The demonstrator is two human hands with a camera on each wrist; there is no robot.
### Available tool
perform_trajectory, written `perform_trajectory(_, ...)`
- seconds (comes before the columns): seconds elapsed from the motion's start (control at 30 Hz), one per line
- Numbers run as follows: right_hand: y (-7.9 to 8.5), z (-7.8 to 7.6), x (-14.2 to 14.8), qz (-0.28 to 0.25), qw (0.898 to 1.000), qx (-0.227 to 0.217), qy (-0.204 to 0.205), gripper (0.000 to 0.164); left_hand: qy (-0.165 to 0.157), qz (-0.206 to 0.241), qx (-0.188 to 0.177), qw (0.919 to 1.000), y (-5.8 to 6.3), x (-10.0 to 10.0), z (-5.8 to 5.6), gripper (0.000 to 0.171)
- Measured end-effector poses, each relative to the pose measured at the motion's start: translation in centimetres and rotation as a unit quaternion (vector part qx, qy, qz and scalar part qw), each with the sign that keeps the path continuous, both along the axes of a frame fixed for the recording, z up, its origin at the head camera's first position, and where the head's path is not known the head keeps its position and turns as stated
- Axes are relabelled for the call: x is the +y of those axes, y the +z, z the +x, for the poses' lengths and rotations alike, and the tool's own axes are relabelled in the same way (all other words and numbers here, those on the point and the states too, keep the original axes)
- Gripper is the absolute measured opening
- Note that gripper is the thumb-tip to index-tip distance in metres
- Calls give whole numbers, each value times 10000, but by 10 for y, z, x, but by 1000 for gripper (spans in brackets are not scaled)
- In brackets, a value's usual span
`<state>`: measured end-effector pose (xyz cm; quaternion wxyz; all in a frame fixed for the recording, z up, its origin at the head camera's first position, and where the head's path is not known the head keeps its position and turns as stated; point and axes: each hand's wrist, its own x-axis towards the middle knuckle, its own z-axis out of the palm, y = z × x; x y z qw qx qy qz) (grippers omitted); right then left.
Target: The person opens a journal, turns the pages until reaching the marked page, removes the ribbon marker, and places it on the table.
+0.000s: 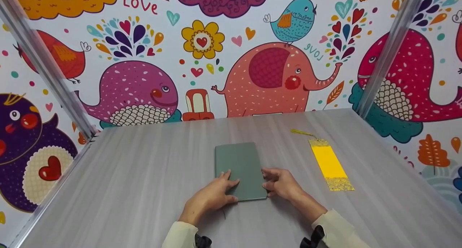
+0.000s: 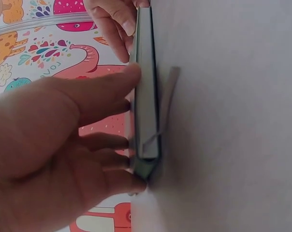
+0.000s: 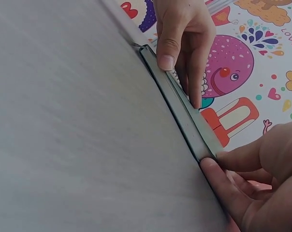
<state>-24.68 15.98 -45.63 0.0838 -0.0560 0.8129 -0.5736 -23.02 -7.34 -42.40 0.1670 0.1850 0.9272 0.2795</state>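
Observation:
A closed green hardcover notebook [image 1: 240, 165] lies flat on the grey table. My left hand [image 1: 213, 194] rests on its lower left part with the fingers spread over the cover. At the lower right edge my right hand [image 1: 285, 185] pinches the notebook's corner between thumb and finger. In the right wrist view, the front cover [image 3: 197, 118] stands slightly raised off the page block [image 3: 180, 108]. A thin grey ribbon [image 2: 169, 96] sticks out from the bottom of the pages in the left wrist view.
To the right of the notebook lies a yellow bookmark [image 1: 330, 163] with glittery ends and a yellow tassel [image 1: 302, 132]. A wall [image 1: 202, 74] printed with cartoon animals rises behind the table [image 1: 144, 175]. Metal posts [image 1: 391, 56] stand at both back corners.

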Motion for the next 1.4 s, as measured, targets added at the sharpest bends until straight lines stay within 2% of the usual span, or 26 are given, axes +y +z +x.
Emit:
perform_trajectory(0.23,2,2,0,-7,10000,-50,3,51,5,-26,177,9998,1,2,1,55)
perform_trajectory(0.53,2,5,-3,236,9995,103,-177,45,6,-26,134,9999,-1,6,5,54)
perform_trajectory(0.87,-2,-2,-9,371,9979,214,-487,40,71,-53,212,9997,-1,6,9,55)
perform_trajectory(1.0,0,-2,-7,342,9988,208,-289,42,15,-11,278,9996,-3,4,9,55)
perform_trajectory(1.2,7,-5,2,164,9997,-106,171,46,-111,2,135,9998,0,-6,4,61)
perform_trajectory(1.3,13,-7,8,186,9995,-200,167,48,-106,-53,302,9995,5,-15,1,65)
perform_trajectory(1.4,22,-11,14,463,9988,-127,91,49,59,-217,622,9978,10,-26,-4,67)
